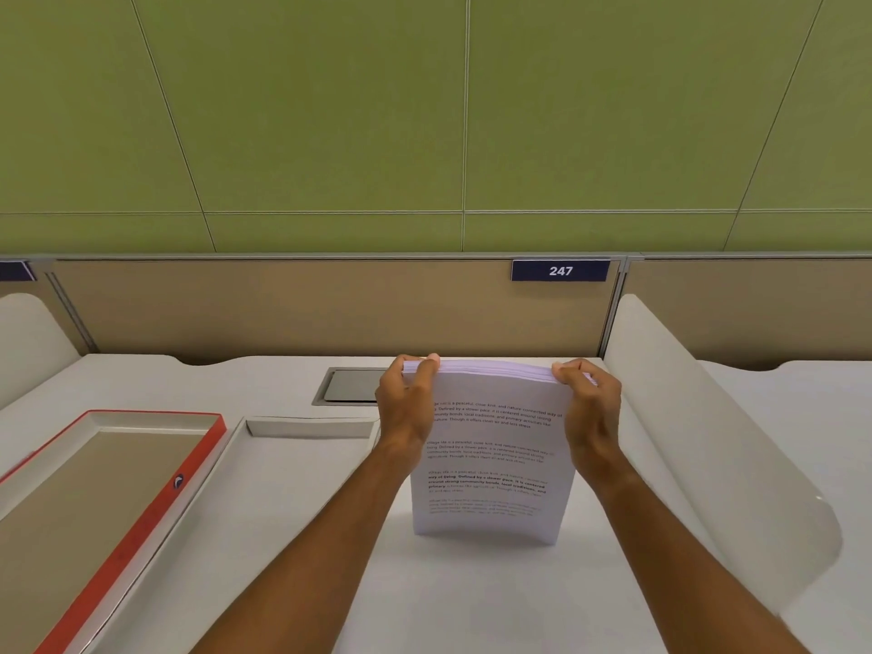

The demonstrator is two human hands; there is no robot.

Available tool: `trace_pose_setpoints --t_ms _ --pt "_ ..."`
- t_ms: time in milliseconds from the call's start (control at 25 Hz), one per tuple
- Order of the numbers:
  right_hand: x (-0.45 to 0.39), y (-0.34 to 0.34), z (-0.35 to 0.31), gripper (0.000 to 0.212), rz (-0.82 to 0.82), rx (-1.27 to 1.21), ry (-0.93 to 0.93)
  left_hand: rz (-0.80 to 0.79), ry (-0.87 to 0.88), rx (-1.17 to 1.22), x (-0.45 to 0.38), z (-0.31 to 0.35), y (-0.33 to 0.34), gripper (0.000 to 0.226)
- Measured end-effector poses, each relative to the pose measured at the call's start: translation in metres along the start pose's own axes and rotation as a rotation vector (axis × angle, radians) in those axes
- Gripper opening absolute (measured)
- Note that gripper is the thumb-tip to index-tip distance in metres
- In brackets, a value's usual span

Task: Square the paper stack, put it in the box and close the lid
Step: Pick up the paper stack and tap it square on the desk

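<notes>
Right now the paper stack (490, 446) stands upright on its lower edge on the white worktop (292, 535), just right of the frame's centre, its printed face toward the camera and its sheets bowed slightly; the left hand (406, 408) is clamped on the stack's upper left corner, fingers over the top edge, and the right hand (590, 408) is clamped on the upper right corner in the same way, so each grip is closed on the paper. At the lower left of the frame lies the lid (141, 521), red-edged and turned inside up; just beside it, toward the centre, the box (306, 426) shows a pale end wall, the rest of it hard to make out. Behind the hands a grey hatch (351, 385) sits flush in the worktop; a label reading 247 (560, 270) hangs on the partition at upper right.
</notes>
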State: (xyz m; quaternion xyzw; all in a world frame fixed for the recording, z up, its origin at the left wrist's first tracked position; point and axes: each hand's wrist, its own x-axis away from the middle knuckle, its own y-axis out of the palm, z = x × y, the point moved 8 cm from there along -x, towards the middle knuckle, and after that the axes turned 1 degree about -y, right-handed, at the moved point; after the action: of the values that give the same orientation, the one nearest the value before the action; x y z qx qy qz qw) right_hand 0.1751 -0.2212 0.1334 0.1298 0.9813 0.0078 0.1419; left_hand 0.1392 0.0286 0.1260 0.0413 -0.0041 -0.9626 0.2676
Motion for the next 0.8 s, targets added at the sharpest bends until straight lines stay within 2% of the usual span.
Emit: trace_pose_setpoints --t_ms 240,400,480,600,800 --pt "0.002 0.0 -0.001 0.022 0.012 0.037 -0.039 -0.037 0.028 -0.022 0.0 0.001 0.001 0.028" --pt "0.012 -0.007 0.022 0.032 -0.197 -0.055 -0.045 -0.201 0.087 0.126 0.003 -0.012 -0.009 0.026" --pt "0.021 -0.019 0.041 0.031 -0.278 -0.05 -0.023 -0.235 0.115 0.002 0.005 -0.027 -0.022 0.026" --pt "0.027 -0.031 0.059 0.02 -0.308 0.061 -0.008 -0.216 0.135 -0.207 0.001 -0.041 -0.035 0.02" --pt "0.02 -0.029 0.055 0.022 -0.329 0.17 -0.028 -0.217 0.153 -0.251 -0.006 -0.039 -0.039 0.015"
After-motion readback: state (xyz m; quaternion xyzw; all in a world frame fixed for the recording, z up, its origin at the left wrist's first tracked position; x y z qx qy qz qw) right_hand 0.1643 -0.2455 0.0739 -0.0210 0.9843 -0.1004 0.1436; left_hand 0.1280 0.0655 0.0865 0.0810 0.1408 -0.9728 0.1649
